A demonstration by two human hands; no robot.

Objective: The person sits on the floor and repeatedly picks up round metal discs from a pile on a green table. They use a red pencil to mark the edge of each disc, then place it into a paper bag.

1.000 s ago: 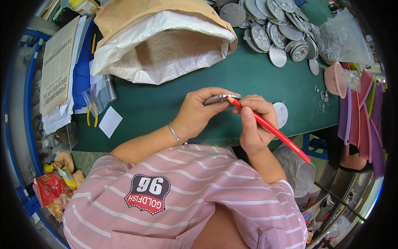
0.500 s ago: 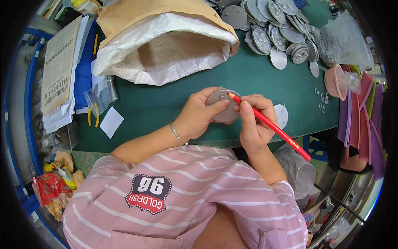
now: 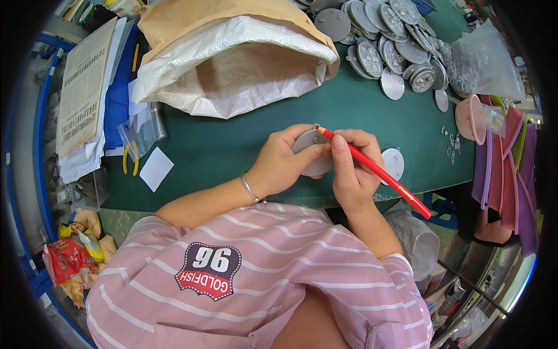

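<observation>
Near the table's front edge, my left hand grips a round grey metal medal by its left side, thumb across the face. The medal is tilted, with small bumps on the side that shows. My right hand is closed around a thick red pencil. Its tip meets the medal's upper rim, by a small loop; whether it touches is too small to tell. Just right of my right hand, another silvery medal lies flat on the table.
Beyond my hands a white-lined brown sack gapes open. A heap of medals lies at the far right, near a clear plastic bag and pink cup. Small rings are scattered there. Left are papers and yellow-handled pliers.
The medal has turned more edge-on in my left hand. The pencil's tip has shifted slightly left and up, from the medal's face to its upper rim.
</observation>
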